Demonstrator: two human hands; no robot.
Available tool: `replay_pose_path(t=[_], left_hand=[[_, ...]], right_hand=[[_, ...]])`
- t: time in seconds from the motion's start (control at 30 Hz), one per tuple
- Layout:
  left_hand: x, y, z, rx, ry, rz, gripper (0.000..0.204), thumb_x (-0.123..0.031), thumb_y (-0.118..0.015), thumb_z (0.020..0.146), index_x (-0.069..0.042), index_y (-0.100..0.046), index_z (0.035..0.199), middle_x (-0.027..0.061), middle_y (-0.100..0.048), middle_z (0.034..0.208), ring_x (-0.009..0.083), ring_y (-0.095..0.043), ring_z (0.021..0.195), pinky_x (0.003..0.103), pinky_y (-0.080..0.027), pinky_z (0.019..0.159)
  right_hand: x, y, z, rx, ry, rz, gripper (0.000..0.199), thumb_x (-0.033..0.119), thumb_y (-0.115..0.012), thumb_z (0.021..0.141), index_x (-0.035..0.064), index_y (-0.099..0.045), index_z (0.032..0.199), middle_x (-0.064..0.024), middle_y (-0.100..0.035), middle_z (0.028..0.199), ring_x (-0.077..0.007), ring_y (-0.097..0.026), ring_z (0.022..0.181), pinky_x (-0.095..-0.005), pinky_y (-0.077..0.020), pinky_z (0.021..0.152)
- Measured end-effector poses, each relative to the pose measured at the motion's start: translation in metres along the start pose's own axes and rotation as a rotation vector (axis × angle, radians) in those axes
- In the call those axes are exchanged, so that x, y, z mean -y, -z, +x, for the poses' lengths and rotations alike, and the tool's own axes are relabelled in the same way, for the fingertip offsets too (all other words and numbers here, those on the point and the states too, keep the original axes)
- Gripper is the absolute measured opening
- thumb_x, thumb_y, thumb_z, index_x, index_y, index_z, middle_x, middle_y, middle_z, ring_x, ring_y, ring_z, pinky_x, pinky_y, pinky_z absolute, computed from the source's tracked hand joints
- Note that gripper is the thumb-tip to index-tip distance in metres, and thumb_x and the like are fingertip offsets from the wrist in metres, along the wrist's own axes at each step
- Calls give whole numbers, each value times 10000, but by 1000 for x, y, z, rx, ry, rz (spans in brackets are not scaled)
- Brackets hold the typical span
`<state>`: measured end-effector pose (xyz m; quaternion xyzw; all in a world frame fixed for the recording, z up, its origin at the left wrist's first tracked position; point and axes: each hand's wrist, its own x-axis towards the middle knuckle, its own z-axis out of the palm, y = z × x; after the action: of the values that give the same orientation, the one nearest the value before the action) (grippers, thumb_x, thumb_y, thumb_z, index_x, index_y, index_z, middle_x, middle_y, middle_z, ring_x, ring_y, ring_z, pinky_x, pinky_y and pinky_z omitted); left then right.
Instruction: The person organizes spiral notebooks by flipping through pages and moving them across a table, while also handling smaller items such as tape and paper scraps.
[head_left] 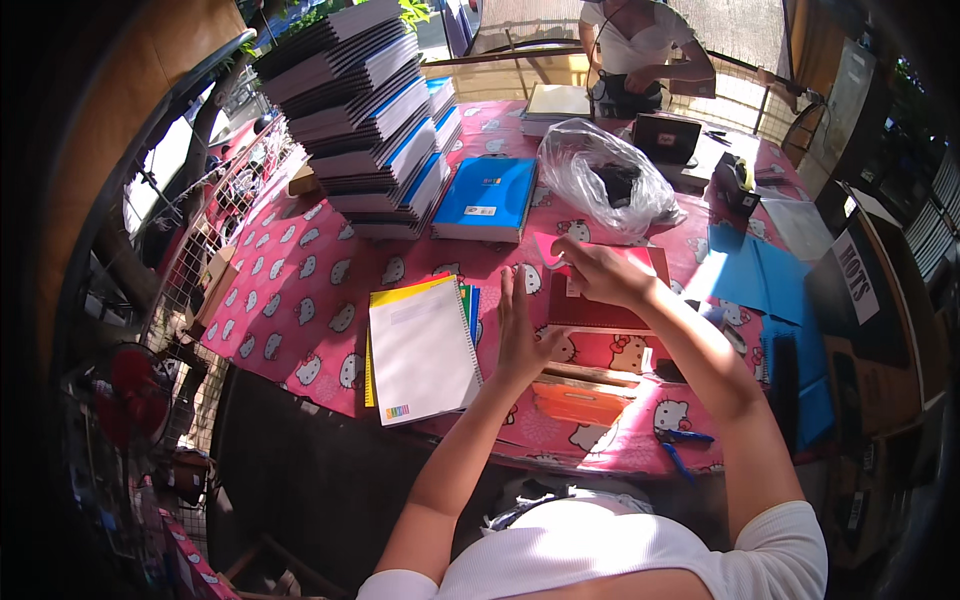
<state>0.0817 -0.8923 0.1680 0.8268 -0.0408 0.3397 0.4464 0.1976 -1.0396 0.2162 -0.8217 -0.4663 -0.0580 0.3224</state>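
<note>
A dark red spiral notebook (630,312) lies on the table in front of me. Over it, my right hand (597,272) has its fingers curled at the corner of a bright pink sheet (546,246), which they appear to pinch. My left hand (520,335) is held on edge with fingers stretched out, just left of the red notebook, and nothing is in it. To its left rests a fanned pile of spiral notebooks, a white one (425,350) on top. Yellow, green and blue edges show from beneath it.
Tall notebook stacks (360,130) and a blue-covered pile (487,195) stand farther back. A clear plastic bag (600,180) lies behind the red notebook. Blue-handled pliers (683,442) sit near the front edge, blue sheets (765,280) at right. Another person (645,50) is across the table.
</note>
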Motion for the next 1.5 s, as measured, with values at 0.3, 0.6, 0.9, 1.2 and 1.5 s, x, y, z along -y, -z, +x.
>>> replay_pose_path(t=[0.3,0.6,0.9,1.2,1.5], left_hand=[[7,28,49,167,162,-367,157,-131,-711,835,-26,-626,914,31,-692,843,108,-625,840,303,-486,788],[96,1,-7,281,264,-579,257,-177,-702,860,-55,-564,1039,46,-607,1011,137,-601,859,264,-476,778],[15,45,16,186,377,-523,264,-116,-751,803,-35,-623,1018,24,-671,938,97,-609,856,257,-474,781],[-53,67,4,187,143,-289,482,-35,-748,760,-5,-493,1168,111,-543,1113,189,-511,1044,340,-421,882],[-97,6,-46,673,-487,435,691,-291,-635,857,-56,-329,1430,156,-386,1412,291,-395,1259,549,-63,1120]], right_hand=[[-14,58,-122,-619,-339,63,868,87,-747,742,109,-235,1442,-131,-357,1436,-303,-396,1293,-442,-281,1108],[-78,-86,-199,-521,-375,958,771,-220,-421,615,33,-372,1342,-80,-509,1223,-178,-479,1183,-302,-393,997],[8,-35,-190,-571,-310,78,304,-71,-640,767,25,-551,1042,-133,-630,825,-264,-651,709,-351,-505,608],[37,-86,-241,-419,-619,-64,188,206,-609,885,20,-615,913,-195,-618,784,-411,-589,721,-477,-454,631],[32,-56,-251,-322,-350,-104,152,98,-695,762,16,-589,832,-180,-582,912,-392,-580,829,-469,-467,741]])
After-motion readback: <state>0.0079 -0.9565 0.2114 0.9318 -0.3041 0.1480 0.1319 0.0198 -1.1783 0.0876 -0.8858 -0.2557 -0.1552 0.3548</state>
